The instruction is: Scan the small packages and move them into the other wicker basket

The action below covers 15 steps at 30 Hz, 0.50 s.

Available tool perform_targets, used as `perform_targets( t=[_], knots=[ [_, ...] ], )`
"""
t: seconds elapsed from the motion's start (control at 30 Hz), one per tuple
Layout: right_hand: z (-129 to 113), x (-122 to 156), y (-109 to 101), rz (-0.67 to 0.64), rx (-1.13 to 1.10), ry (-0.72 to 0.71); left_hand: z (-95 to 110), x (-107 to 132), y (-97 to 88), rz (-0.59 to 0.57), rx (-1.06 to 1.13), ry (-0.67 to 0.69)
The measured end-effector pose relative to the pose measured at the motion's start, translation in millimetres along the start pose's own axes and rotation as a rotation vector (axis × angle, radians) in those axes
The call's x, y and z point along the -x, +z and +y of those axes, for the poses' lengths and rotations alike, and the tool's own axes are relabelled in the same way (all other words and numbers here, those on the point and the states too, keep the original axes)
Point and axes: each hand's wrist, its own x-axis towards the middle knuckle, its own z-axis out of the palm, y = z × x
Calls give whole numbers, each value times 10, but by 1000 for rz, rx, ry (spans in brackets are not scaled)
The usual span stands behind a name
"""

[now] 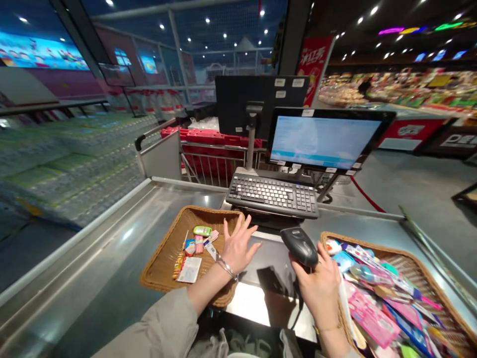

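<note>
My right hand [321, 291] is closed around the grip of a black barcode scanner [300, 246], whose head stands above my fingers; my left hand [238, 248] is wide open, fingers spread, holding nothing, poised over the right rim of a shallow wicker basket [160, 271]; I cannot tell whether the palm touches that rim; a thin bracelet [226, 267] circles the wrist. Just left of the spread fingers, inside that basket, lie a few small packets [191, 261], with a green packet [201, 230] farthest from me; the scanner sits to the right of my open hand, apart from it. Immediately right of my scanner hand is a second wicker basket [417, 261], heaped with bright packaged goods [372, 303]; both baskets rest on a steel checkout counter [112, 268]. Beyond both hands stands a black keyboard [272, 195]; behind it, a lit till monitor [324, 140].
</note>
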Motion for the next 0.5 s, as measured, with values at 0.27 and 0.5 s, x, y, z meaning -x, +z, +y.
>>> perform_targets(
  t=[0.27, 0.5],
  knots=[
    [-354, 33, 383, -94, -81, -67, -507, 310, -141, -20, -82, -143],
    [-583, 65, 560, -256, -108, -68, -939, 551, -204, -36, -152, -243]
  ],
)
